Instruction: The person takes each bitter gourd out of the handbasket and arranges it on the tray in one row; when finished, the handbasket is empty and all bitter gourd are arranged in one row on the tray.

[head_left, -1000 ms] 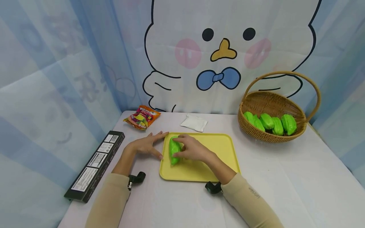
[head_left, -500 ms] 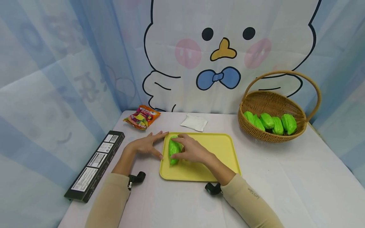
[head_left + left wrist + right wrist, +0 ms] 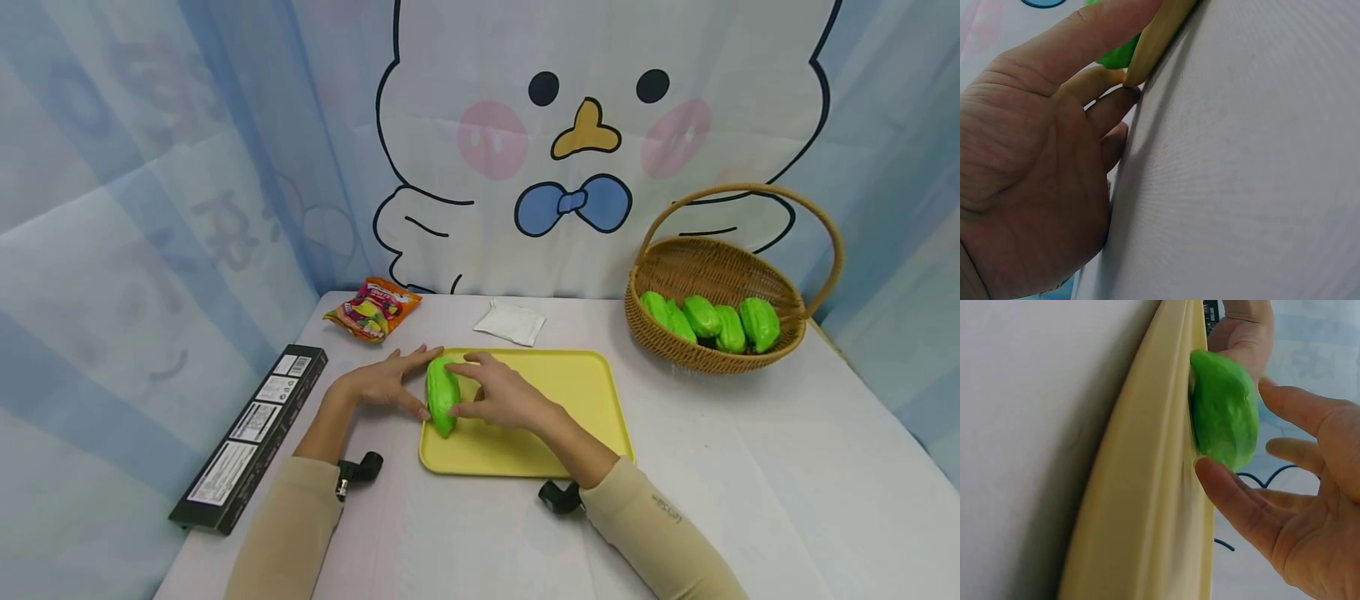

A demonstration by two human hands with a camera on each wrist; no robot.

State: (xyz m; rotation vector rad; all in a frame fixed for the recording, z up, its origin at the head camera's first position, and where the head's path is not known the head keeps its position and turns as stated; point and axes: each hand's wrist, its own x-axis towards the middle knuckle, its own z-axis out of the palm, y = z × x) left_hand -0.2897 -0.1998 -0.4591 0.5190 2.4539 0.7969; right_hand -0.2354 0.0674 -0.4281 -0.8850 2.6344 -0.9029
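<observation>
A glossy green ridged fruit (image 3: 442,397), resembling a star fruit, lies lengthwise at the left edge of a yellow tray (image 3: 555,417). My right hand (image 3: 506,393) is just right of it, thumb and fingers spread, fingertips right at its side. The right wrist view shows the fruit (image 3: 1225,412) resting on the tray with the right hand (image 3: 1310,469) beside it, palm apart from it. Along the tray's left rim, my left hand (image 3: 382,385) spreads its thumb and fingers. Seen by the left wrist camera, the left hand (image 3: 1035,144) reaches the tray's rim (image 3: 1159,37), which partly hides the fruit.
A wicker basket (image 3: 716,362) at the back right holds several similar green fruits (image 3: 701,317). Behind the tray lie an orange snack bag (image 3: 375,309) and a white packet (image 3: 511,322). A long black box (image 3: 251,437) lies along the table's left side.
The green fruit has shifted left to the tray's left edge, closer to my left hand. My right fingers have spread wider beside it, while my left hand has stayed in place.
</observation>
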